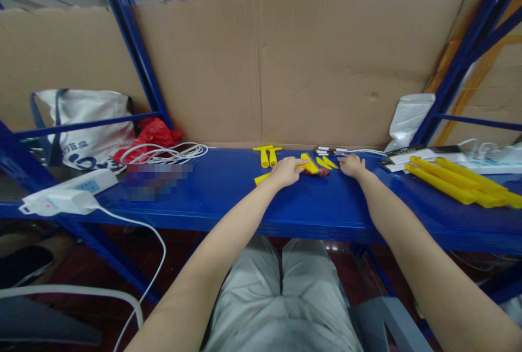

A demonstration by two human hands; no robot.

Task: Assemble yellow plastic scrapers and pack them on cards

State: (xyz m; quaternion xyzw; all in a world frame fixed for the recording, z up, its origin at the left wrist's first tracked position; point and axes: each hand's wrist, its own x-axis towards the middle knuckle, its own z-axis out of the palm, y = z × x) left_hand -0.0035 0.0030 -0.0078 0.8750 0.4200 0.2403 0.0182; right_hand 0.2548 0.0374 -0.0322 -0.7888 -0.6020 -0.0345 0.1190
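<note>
My left hand (286,170) rests on the blue shelf (228,194), fingers curled around a flat yellow plastic piece (310,164) that lies over a small dark red item (322,172). Another yellow strip (261,179) pokes out from under that wrist. My right hand (352,166) lies knuckles up just to the right, fingers bent onto the shelf beside two small yellow wedge pieces (328,163); whether it holds anything is hidden. Two yellow T-shaped tools (267,154) stand behind my left hand. Black-and-white pens (331,150) lie behind the wedges.
Long yellow tubes (460,183) lie at the right with white packaging (410,118) and boxes behind. A white power strip (67,194), coiled white cable (167,152), red bag (153,134) and white tote bag (87,126) sit at the left. Cardboard (302,63) backs the shelf.
</note>
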